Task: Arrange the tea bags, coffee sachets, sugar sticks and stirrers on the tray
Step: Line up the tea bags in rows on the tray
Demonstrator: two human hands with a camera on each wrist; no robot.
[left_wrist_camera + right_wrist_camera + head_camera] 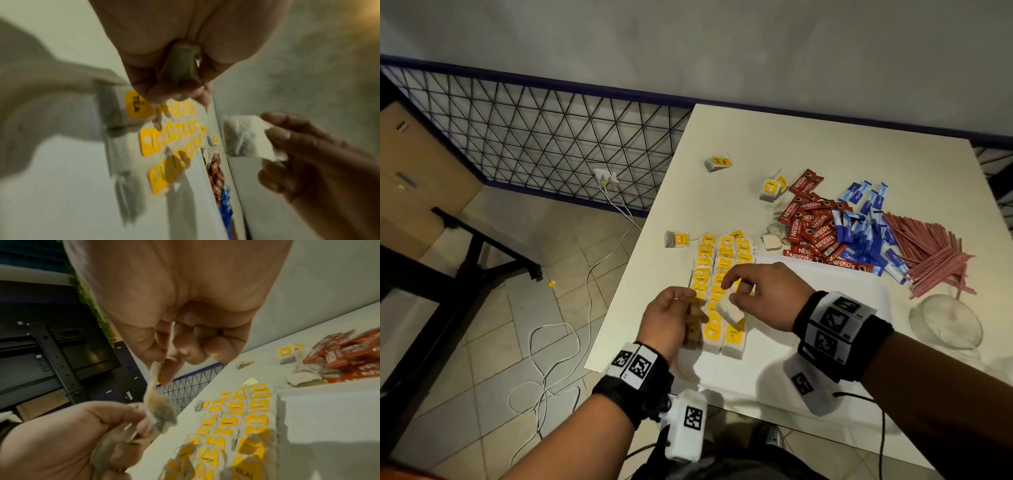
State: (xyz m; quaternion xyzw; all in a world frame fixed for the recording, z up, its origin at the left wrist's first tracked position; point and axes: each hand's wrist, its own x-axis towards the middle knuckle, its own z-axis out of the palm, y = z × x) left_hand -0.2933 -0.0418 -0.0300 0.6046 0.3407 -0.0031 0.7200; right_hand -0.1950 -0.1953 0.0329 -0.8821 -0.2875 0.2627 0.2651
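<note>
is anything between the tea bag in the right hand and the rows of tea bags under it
Nothing visible. The right hand pinches the white paper tea bag just above the yellow-tagged tea bag rows; the left hand, beside it, holds another bag.

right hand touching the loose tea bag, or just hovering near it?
Touching. The left wrist view shows the right hand pinching the tea bag's edge between its fingertips; the head view agrees.

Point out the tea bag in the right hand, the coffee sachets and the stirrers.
Tea bag (pixel 729 310), head view, middle of its paper face.
Coffee sachets (pixel 813 228), head view, centre of the red pile.
Stirrers (pixel 931 255), head view, middle of the pink bundle.
</note>
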